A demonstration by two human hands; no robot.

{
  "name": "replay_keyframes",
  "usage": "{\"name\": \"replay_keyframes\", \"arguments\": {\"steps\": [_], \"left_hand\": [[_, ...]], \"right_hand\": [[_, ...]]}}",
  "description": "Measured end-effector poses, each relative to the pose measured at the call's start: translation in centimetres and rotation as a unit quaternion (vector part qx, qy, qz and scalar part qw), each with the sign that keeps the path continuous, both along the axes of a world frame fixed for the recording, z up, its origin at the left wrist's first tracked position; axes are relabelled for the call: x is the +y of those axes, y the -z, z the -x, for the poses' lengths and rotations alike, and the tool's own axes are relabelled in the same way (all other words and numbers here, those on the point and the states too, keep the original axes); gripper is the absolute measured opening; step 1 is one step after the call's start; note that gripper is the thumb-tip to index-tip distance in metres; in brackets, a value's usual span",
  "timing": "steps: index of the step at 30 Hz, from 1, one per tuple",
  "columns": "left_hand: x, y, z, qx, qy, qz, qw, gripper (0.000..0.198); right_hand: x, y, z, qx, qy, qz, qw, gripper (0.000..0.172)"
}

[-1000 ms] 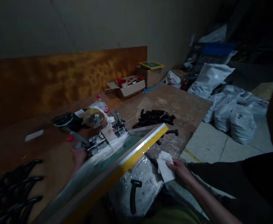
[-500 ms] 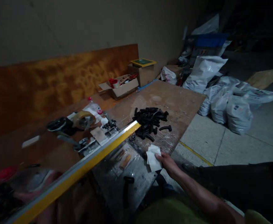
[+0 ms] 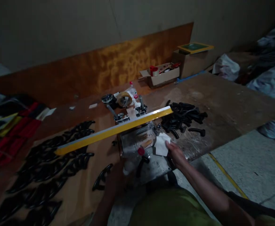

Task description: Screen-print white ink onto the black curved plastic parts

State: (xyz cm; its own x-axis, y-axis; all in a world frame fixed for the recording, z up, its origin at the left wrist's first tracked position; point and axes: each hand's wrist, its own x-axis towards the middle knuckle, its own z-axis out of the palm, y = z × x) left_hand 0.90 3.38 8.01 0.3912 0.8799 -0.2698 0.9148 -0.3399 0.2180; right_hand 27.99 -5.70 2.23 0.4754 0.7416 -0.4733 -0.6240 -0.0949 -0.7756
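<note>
My right hand [image 3: 177, 153] pinches a few flat white sheets [image 3: 162, 144], paper or cloth, over the near right corner of a work plate. My left hand [image 3: 118, 177] is dark and partly blurred at the lower middle. It is closed around what looks like a clear bottle with a red cap [image 3: 141, 151]; the bottle's body is hard to make out. A single curved black handle [image 3: 141, 166] lies on the grey plate [image 3: 153, 172] between my hands. Just beyond my right hand, a heap of black handles [image 3: 183, 116] rests on the table.
A long yellow and silver bar [image 3: 118, 128] crosses above the table. Rows of black curved parts [image 3: 50, 166] lie on the left. Farther back are a tape roll [image 3: 124, 99], a small bottle [image 3: 133, 91] and an open carton [image 3: 164, 78]. White sacks [image 3: 271, 84] stand at right.
My view has swung left, bringing the rows of black parts into sight. My left hand has brought the red-capped bottle from the far left to the plate. My right hand still holds the white sheets.
</note>
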Motion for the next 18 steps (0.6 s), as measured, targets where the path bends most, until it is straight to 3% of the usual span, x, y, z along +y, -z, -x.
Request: {"name": "replay_keyframes", "arguments": {"steps": [4, 9, 18], "left_hand": [[-0.8, -2.1, -4.1, 0.071, 0.122, -0.030, 0.990, 0.055], [0.1, -4.0, -6.9, 0.121, 0.205, -0.067, 0.969, 0.050], [0.0, -4.0, -7.9, 0.133, 0.257, -0.074, 0.954, 0.055]], "right_hand": [[0.3, -0.3, 0.4, 0.022, -0.026, -0.018, 0.999, 0.031], [0.1, 0.5, 0.2, 0.034, -0.046, -0.025, 0.998, 0.028], [-0.1, -0.2, -0.2, 0.065, -0.028, -0.035, 0.997, 0.026]]}}
